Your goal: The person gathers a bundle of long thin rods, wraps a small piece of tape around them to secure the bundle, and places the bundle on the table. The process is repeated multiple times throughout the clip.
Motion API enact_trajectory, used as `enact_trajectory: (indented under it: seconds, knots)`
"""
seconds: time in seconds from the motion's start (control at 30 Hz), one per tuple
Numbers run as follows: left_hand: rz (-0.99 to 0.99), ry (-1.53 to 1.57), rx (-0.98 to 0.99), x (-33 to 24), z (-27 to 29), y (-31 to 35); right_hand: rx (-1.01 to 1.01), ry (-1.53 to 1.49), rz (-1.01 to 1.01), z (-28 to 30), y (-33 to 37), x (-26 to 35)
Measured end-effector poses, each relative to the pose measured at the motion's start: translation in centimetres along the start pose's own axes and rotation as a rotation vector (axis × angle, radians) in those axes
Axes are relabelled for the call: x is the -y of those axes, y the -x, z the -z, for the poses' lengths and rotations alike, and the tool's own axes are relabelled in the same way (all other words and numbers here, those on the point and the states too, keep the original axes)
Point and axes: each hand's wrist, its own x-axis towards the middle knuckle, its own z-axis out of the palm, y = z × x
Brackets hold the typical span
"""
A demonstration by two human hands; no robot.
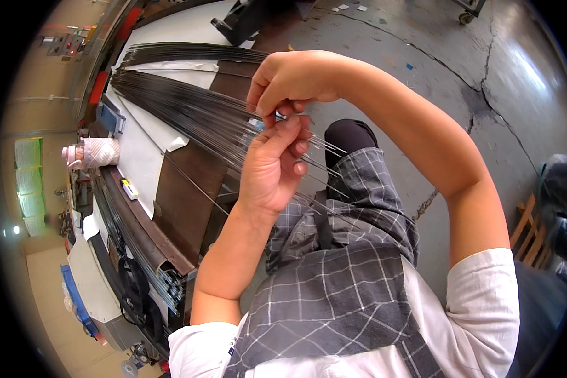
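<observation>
A long bundle of thin dark metal rods fans out from the far left toward me. My left hand is closed, palm up, around some rods near their near ends. Several bright rod tips stick out to the right of its fingers, above my lap. Just beyond it, my right hand bends down with thumb and fingers pinched together, almost touching the left fingertips. A small pale bluish bit shows between the two hands; what the right fingers pinch is hidden.
A second rod bundle lies farther back on the white-covered table. At the left stand a pink-and-white wrapped container and a yellow-and-white small box. More rods lie in a brown channel. Cracked grey floor stretches right.
</observation>
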Motion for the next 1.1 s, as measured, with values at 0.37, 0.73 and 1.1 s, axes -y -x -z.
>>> enact_trajectory:
  seconds: [0.37,0.73,1.1]
  knots:
    - [0.156,-0.055,0.052,-1.2,-0.6,-1.6,-0.146,0.304,-0.015,1.3,-1.2,1.2]
    - [-0.136,-0.267,0.118,-7.2,5.0,-2.5,-0.495,1.168,0.106,-0.3,-2.2,-3.1]
    - [-0.413,0.042,-0.219,-12.5,11.1,-7.5,-0.274,0.450,-0.171,-1.2,-2.0,-0.5]
